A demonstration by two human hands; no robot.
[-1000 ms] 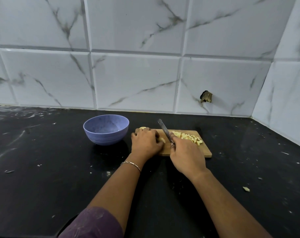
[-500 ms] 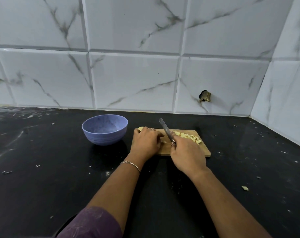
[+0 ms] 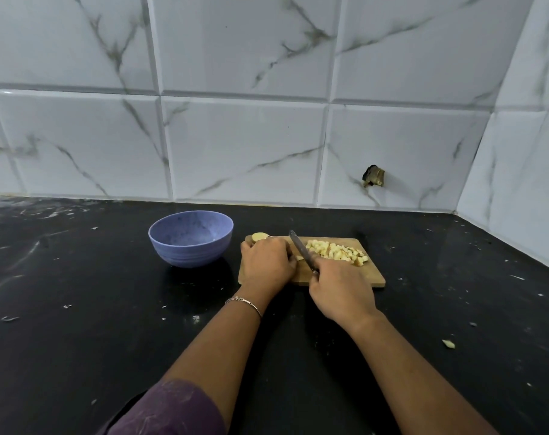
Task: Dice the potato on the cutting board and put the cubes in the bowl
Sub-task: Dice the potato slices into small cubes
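- Potato (image 3: pixel 258 236) is part-diced, and none of it shows in the bowl.
- Bowl (image 3: pixel 188 254): blue, upright on the dark counter (image 3: pixel 78 309), near the left edge of the cutting board (image 3: pixel 365 276). It is probably parked close to keep the transfer short.
- The uncut remainder of the potato lies at the board's left end. One rounded end pokes out beyond the fingers.
- Left hand (image 3: pixel 267 262): laid over that remainder, fingers curled down and holding it against the board. I read this as a steadying grip with the fingertips tucked back from the blade.
- Knife (image 3: pixel 299 247): angled across the board with its tip toward the wall, blade just right of the left hand. Where it meets the potato is hidden.
- Cubes (image 3: pixel 333 251): heaped on the board's right half, presumably kept clear of the cutting spot.
- Right hand (image 3: pixel 340 290): closed round the knife handle, over the board's near edge.
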